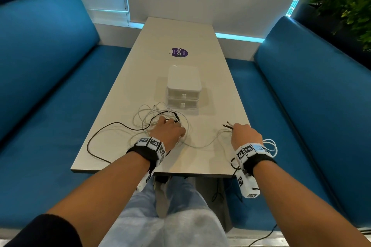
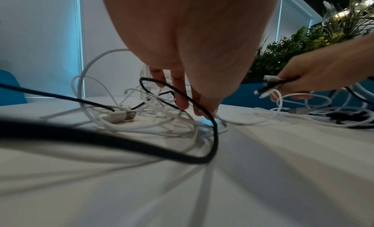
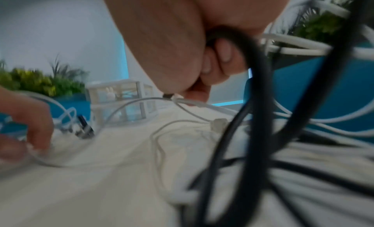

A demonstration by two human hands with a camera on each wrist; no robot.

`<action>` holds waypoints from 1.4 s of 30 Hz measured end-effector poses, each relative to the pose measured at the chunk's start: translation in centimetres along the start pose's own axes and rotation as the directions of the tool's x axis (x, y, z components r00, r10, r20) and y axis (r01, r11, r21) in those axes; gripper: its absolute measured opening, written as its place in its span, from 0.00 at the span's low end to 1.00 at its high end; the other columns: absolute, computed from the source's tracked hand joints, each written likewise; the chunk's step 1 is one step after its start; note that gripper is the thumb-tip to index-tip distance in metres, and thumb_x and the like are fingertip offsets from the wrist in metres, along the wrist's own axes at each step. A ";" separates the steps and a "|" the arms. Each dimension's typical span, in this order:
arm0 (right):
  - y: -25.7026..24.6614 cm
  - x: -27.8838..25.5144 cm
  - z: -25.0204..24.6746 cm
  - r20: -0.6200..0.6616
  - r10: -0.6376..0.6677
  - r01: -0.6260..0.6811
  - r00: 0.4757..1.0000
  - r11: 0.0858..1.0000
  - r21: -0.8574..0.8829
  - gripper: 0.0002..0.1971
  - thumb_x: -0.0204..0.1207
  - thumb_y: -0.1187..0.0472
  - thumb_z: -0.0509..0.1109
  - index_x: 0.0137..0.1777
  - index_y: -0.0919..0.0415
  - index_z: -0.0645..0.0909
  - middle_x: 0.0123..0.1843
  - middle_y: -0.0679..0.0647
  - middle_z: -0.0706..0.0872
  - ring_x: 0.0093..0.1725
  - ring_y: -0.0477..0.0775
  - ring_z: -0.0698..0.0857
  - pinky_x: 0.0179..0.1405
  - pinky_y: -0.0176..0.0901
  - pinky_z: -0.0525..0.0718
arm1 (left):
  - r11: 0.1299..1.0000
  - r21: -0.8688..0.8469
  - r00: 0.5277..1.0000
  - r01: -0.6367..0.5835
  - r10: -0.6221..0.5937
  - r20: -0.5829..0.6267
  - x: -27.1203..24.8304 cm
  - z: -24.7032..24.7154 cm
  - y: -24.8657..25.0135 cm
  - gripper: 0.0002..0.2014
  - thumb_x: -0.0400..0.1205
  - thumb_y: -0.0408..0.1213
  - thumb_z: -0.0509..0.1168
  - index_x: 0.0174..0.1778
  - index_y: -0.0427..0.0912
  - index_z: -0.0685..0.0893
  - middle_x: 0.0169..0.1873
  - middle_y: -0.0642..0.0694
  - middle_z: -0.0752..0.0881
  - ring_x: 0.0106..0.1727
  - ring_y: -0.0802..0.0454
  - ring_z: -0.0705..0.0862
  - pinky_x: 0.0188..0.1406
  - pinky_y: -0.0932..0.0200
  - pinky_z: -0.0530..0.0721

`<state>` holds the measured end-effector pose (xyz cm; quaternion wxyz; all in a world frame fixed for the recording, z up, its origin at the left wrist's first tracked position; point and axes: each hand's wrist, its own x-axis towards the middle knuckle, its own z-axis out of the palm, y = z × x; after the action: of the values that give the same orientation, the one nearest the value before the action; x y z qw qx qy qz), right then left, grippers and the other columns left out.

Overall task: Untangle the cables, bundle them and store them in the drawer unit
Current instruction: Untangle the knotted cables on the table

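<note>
A tangle of white and black cables [image 1: 155, 115] lies on the table in front of a white two-drawer unit [image 1: 183, 86], whose drawers are closed. My left hand [image 1: 170, 124] rests on the tangle, its straight fingers [image 2: 181, 100] pointing down onto the cables [image 2: 141, 118]. My right hand [image 1: 239, 128] grips a bunch of black and white cable ends; their plugs [image 1: 227, 124] stick out past the knuckles. The fingers [image 3: 220, 60] curl round a thick black cable [image 3: 259, 86]. White loops [image 1: 270, 146] hang beside the right wrist. One black cable [image 1: 96, 140] loops out to the table's left edge.
The narrow pale table [image 1: 180, 32] runs away from me between two blue benches [image 1: 50, 86] [image 1: 311, 96]. A purple round sticker [image 1: 180, 52] lies beyond the drawer unit. Plants [image 1: 345, 6] stand behind the right bench. A wall closes the far end.
</note>
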<state>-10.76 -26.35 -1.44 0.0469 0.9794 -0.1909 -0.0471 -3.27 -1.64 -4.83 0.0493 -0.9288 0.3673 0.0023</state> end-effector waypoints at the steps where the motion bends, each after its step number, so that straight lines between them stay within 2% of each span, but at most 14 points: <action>1: -0.4 0.1 0.0 -0.034 -0.013 0.015 0.999 0.998 0.054 0.09 0.85 0.60 0.55 0.53 0.58 0.77 0.37 0.52 0.74 0.40 0.59 0.82 0.36 0.48 0.78 | 1.000 0.000 1.000 -0.018 0.018 -0.004 0.1 0.0 0.2 0.10 0.84 0.34 0.62 0.56 0.53 0.81 0.54 0.53 0.83 0.60 0.46 0.77 0.63 0.44 0.64; 4: -2.1 0.1 -0.3 -0.113 -0.087 0.110 0.990 0.969 0.219 0.12 0.87 0.51 0.53 0.52 0.57 0.75 0.37 0.54 0.80 0.36 0.60 0.80 0.34 0.48 0.79 | 0.999 -0.002 0.998 -0.054 0.054 -0.014 0.4 -0.3 0.9 0.09 0.85 0.35 0.61 0.56 0.53 0.83 0.52 0.51 0.84 0.57 0.45 0.77 0.58 0.46 0.63; 7: -4.1 -0.3 -0.7 -0.171 -0.213 0.254 0.962 0.929 0.268 0.12 0.87 0.51 0.54 0.56 0.56 0.76 0.44 0.58 0.85 0.39 0.64 0.83 0.36 0.50 0.81 | 0.998 -0.026 0.998 -0.060 0.060 -0.016 0.7 -0.7 1.7 0.12 0.83 0.31 0.63 0.56 0.53 0.84 0.49 0.50 0.84 0.55 0.45 0.78 0.57 0.47 0.62; 10: -5.3 -0.7 -0.6 -0.199 -0.266 0.315 0.943 0.906 0.284 0.13 0.86 0.51 0.55 0.59 0.55 0.77 0.46 0.58 0.86 0.42 0.64 0.84 0.38 0.51 0.82 | 0.999 -0.029 0.998 -0.026 0.028 0.056 0.8 -0.8 2.1 0.15 0.82 0.29 0.63 0.58 0.52 0.84 0.50 0.48 0.85 0.56 0.44 0.79 0.61 0.46 0.63; 17: -4.3 -0.8 -1.2 -0.227 -0.137 0.212 0.964 0.912 0.351 0.14 0.88 0.49 0.52 0.56 0.57 0.74 0.38 0.55 0.83 0.34 0.61 0.81 0.32 0.48 0.77 | 0.994 0.000 0.987 0.108 -0.107 0.123 0.5 -0.6 1.9 0.14 0.78 0.26 0.57 0.54 0.43 0.82 0.47 0.45 0.85 0.56 0.42 0.80 0.70 0.41 0.61; 20: -4.1 -1.0 -1.4 -0.302 -0.146 0.285 0.942 0.822 0.493 0.12 0.88 0.50 0.54 0.56 0.58 0.73 0.35 0.58 0.83 0.33 0.64 0.81 0.31 0.51 0.79 | 0.985 -0.030 0.974 0.168 -0.162 0.157 0.8 -1.2 2.4 0.13 0.77 0.25 0.56 0.50 0.40 0.83 0.44 0.43 0.86 0.53 0.41 0.82 0.70 0.42 0.62; 22: -4.4 -1.1 -1.0 -0.325 -0.238 0.383 0.915 0.764 0.519 0.10 0.87 0.52 0.57 0.55 0.57 0.75 0.35 0.58 0.84 0.33 0.64 0.81 0.31 0.52 0.80 | 0.983 -0.088 0.974 0.164 -0.147 0.170 1.1 -1.3 2.8 0.14 0.78 0.24 0.56 0.52 0.41 0.83 0.44 0.43 0.87 0.53 0.41 0.82 0.69 0.42 0.63; 25: -5.2 -1.4 0.2 -0.233 -0.401 0.464 0.886 0.779 0.422 0.09 0.85 0.52 0.59 0.53 0.54 0.77 0.37 0.57 0.86 0.35 0.63 0.83 0.34 0.54 0.82 | 0.975 -0.198 0.985 0.105 -0.074 0.156 1.5 -1.3 3.4 0.13 0.80 0.25 0.56 0.50 0.46 0.79 0.45 0.47 0.86 0.53 0.43 0.80 0.67 0.42 0.65; 27: -5.7 -1.4 1.2 -0.137 -0.439 0.458 0.888 0.816 0.353 0.09 0.85 0.52 0.58 0.51 0.55 0.78 0.39 0.58 0.86 0.38 0.64 0.84 0.36 0.54 0.83 | 0.966 -0.240 0.985 0.091 -0.052 0.162 1.4 -1.3 3.7 0.13 0.82 0.26 0.55 0.47 0.49 0.79 0.45 0.48 0.85 0.54 0.43 0.80 0.69 0.42 0.64; 30: -6.0 -1.1 2.3 -0.053 -0.402 0.394 0.914 0.852 0.345 0.12 0.85 0.51 0.58 0.49 0.56 0.80 0.41 0.58 0.86 0.41 0.63 0.85 0.39 0.52 0.82 | 0.959 -0.265 0.988 0.097 -0.060 0.145 1.2 -0.9 3.5 0.13 0.81 0.26 0.55 0.46 0.50 0.78 0.46 0.47 0.86 0.55 0.43 0.81 0.69 0.44 0.65; 34: -5.7 -1.0 2.7 0.056 -0.399 0.367 0.915 0.883 0.292 0.14 0.85 0.47 0.59 0.52 0.54 0.82 0.41 0.54 0.83 0.42 0.60 0.84 0.40 0.49 0.82 | 0.940 -0.317 0.990 0.126 -0.098 0.104 1.0 -0.3 2.3 0.11 0.85 0.32 0.57 0.60 0.46 0.79 0.54 0.44 0.87 0.58 0.42 0.81 0.64 0.48 0.68; 36: -5.1 -1.1 2.5 0.069 -0.400 0.374 0.914 0.895 0.242 0.14 0.85 0.47 0.59 0.57 0.53 0.83 0.46 0.56 0.86 0.47 0.61 0.86 0.45 0.50 0.84 | 0.937 -0.326 0.991 0.128 -0.106 0.083 0.8 -0.4 1.7 0.13 0.85 0.34 0.57 0.64 0.45 0.79 0.57 0.43 0.86 0.60 0.41 0.81 0.63 0.48 0.70; 39: -4.0 -0.8 2.1 0.104 -0.366 0.361 0.925 0.930 0.065 0.15 0.85 0.54 0.57 0.65 0.52 0.81 0.56 0.57 0.86 0.54 0.61 0.86 0.50 0.50 0.84 | 0.924 -0.357 0.991 0.136 -0.133 0.035 0.5 -0.9 1.1 0.14 0.86 0.37 0.57 0.65 0.44 0.80 0.59 0.44 0.85 0.61 0.41 0.82 0.62 0.49 0.75; 42: -2.4 -0.3 1.6 0.145 -0.266 0.281 0.953 0.955 -0.091 0.15 0.84 0.62 0.56 0.65 0.56 0.80 0.58 0.56 0.85 0.57 0.60 0.86 0.49 0.50 0.81 | 0.917 -0.374 0.987 0.136 -0.156 -0.025 0.2 -1.3 0.7 0.12 0.86 0.39 0.57 0.62 0.44 0.80 0.56 0.45 0.86 0.57 0.42 0.83 0.59 0.48 0.80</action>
<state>-10.32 -24.12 -3.23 0.0813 0.9870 -0.0530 -0.1279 -3.65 -2.44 -3.60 -0.1373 -0.9458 0.2911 0.0428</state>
